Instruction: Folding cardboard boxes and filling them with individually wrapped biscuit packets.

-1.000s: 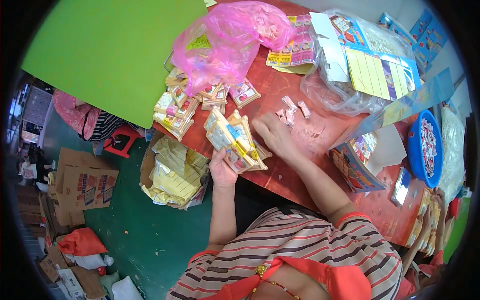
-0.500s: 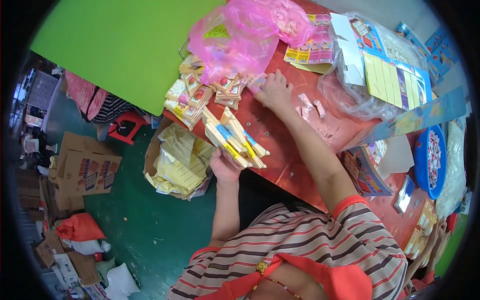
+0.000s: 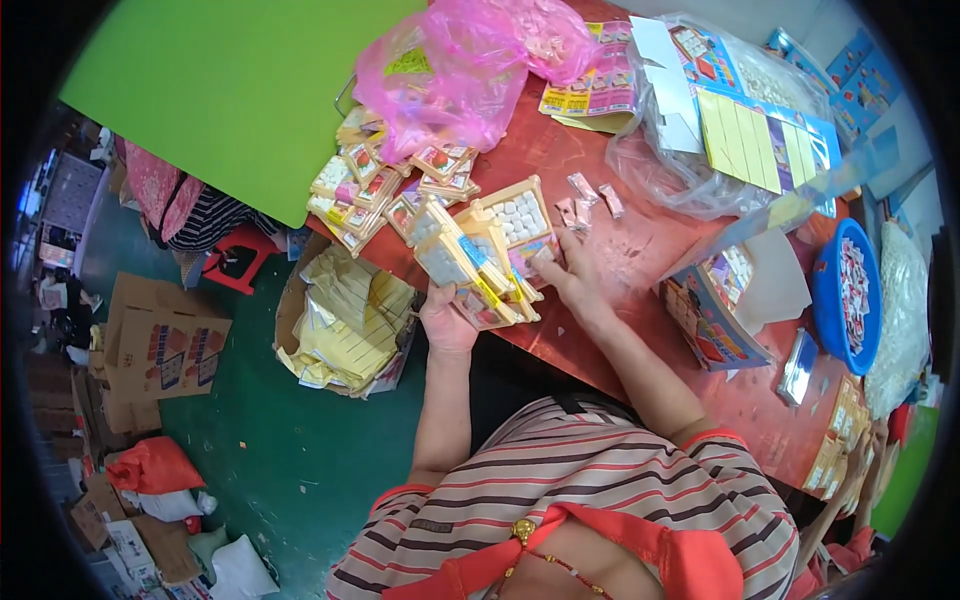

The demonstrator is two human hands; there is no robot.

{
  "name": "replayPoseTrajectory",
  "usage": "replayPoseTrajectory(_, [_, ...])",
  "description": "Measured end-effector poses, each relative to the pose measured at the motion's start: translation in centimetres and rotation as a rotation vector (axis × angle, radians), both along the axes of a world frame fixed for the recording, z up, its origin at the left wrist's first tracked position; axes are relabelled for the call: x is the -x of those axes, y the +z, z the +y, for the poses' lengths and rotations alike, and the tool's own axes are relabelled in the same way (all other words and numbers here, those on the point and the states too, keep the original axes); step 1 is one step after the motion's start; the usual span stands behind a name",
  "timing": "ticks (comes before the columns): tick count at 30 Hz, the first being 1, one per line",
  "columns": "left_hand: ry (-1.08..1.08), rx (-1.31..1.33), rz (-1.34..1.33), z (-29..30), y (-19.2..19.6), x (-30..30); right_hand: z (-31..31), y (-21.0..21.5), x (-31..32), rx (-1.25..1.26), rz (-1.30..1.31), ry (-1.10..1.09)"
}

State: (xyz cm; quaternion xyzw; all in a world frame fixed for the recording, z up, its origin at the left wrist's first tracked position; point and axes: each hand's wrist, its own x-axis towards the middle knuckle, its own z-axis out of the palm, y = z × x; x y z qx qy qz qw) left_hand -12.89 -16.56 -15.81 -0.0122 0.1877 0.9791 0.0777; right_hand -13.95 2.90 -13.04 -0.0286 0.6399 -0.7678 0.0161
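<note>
My left hand (image 3: 446,322) grips a fanned stack of flat yellow-edged card packs (image 3: 470,262) at the near edge of the red table (image 3: 640,250). My right hand (image 3: 570,275) rests against the right side of that stack, fingers on the cards. One pack (image 3: 518,215) at the top of the stack shows rows of small white pieces. A few small pink wrapped pieces (image 3: 590,195) lie on the table just beyond my right hand.
More card packs (image 3: 375,185) are heaped under a pink plastic bag (image 3: 460,70). A clear bag of printed sheets (image 3: 735,130), a blue basin (image 3: 850,295) of small pieces and an open box (image 3: 715,310) lie to the right. A cardboard box of yellow papers (image 3: 345,320) sits on the green floor.
My right hand has come back from the pile near the pink bag to the stack. The stack in my left hand has grown and now shows a pack of white pieces on top.
</note>
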Motion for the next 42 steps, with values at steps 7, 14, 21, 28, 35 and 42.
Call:
replayPoseTrajectory(7, [-0.103,0.148,0.096,1.6,1.5,-0.3,1.3,1.6,-2.3,-0.061,-0.001,0.138])
replayPoseTrajectory(14, [0.078,0.379,0.185,4.4,3.9,-1.4,4.3,4.1,-2.6,0.097,0.197,0.274])
replayPoseTrajectory(21, [-0.011,0.854,0.412,6.5,3.5,-4.6,5.1,1.1,-4.4,-0.325,0.286,0.132])
replayPoseTrajectory(28, [0.316,1.458,1.101,4.9,1.2,-5.5,7.0,-0.1,-6.5,-0.389,0.436,0.187])
replayPoseTrajectory(35, [0.31,1.36,1.061,4.8,0.2,-6.3,7.6,0.2,-7.0,-0.611,0.638,0.214])
replayPoseTrajectory(42, [0.25,1.266,1.107,4.3,-0.5,-6.2,7.8,0.6,-6.7,-0.578,0.698,0.265])
